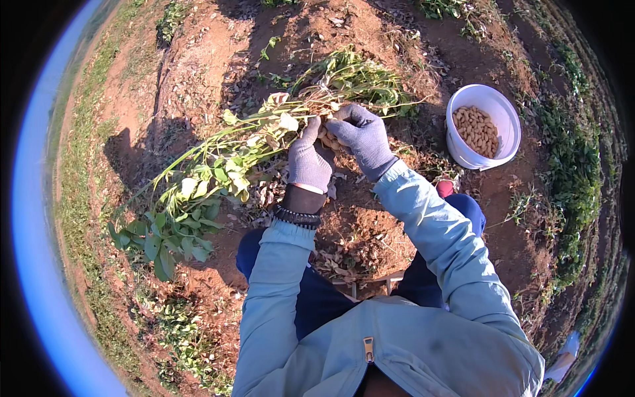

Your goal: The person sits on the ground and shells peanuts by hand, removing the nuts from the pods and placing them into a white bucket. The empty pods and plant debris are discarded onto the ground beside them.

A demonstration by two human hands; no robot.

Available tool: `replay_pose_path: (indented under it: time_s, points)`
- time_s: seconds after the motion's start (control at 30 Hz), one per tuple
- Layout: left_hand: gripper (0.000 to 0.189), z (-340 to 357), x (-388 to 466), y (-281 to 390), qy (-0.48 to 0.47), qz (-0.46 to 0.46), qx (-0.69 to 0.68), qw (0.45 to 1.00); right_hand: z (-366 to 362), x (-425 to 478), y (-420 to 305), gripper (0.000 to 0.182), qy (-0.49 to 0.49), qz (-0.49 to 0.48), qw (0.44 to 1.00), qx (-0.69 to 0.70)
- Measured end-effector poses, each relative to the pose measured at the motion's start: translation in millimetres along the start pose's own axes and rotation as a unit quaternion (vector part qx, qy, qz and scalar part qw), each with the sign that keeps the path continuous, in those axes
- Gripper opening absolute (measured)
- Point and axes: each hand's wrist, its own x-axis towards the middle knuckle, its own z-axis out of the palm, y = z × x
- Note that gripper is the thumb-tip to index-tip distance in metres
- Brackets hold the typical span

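Note:
My left hand (pixel 311 159), in a grey knit glove, grips a bundle of uprooted peanut plants (pixel 233 149) near the roots. Leafy stems trail from it down to the left. My right hand (pixel 363 139), gloved alike, is at the root end, its thumb and fingers closed around part of the plant there. A few peanut pods (pixel 329 140) show between the two hands; the fingers partly hide them. Just beyond my hands lies more of the green foliage (pixel 367 79). To the right, a white plastic bucket (pixel 452 136) stands with peanut pods (pixel 475 130) in it.
Reddish soil (pixel 213 39) strewn with dry leaves surrounds me. A row of green plants (pixel 570 198) runs along the right. More low leaves (pixel 188 332) grow at lower left. My knees (pixel 466 211) flank the work, and a red shoe tip (pixel 445 188) shows near the bucket.

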Motion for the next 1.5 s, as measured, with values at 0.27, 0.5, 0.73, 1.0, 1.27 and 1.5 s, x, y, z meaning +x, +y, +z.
replay_pose_path:
  time_s: [0.27,0.5,0.73,1.0,1.27,1.5]
  points:
    - [0.025,-17.1,21.1,22.7,0.026,0.08,0.009,0.996,-6.0,-10.0,1.4,0.014,-0.016,0.118,0.993,0.0]
    - [0.032,-9.6,12.2,-2.3,-0.058,0.017,0.013,0.998,4.2,2.4,14.6,0.045,-0.031,-0.002,0.998,-0.055]
    - [0.035,-15.3,17.7,7.1,-0.004,-0.008,0.034,0.999,-12.0,-8.6,1.5,0.035,-0.116,-0.128,0.954,-0.243]
    - [0.041,-9.1,28.4,2.5,-0.045,0.004,-0.097,0.994,-128.3,-14.0,-66.9,0.026,0.158,-0.231,0.755,-0.593]
    - [0.041,3.3,17.9,-8.0,-0.058,0.045,-0.028,0.997,-119.2,-14.1,-65.0,0.027,0.068,-0.149,0.856,-0.491]
    - [0.039,-12.4,22.7,-28.6,-0.078,-0.075,0.063,0.992,-40.5,-0.7,-8.6,0.058,-0.064,-0.035,0.913,-0.401]
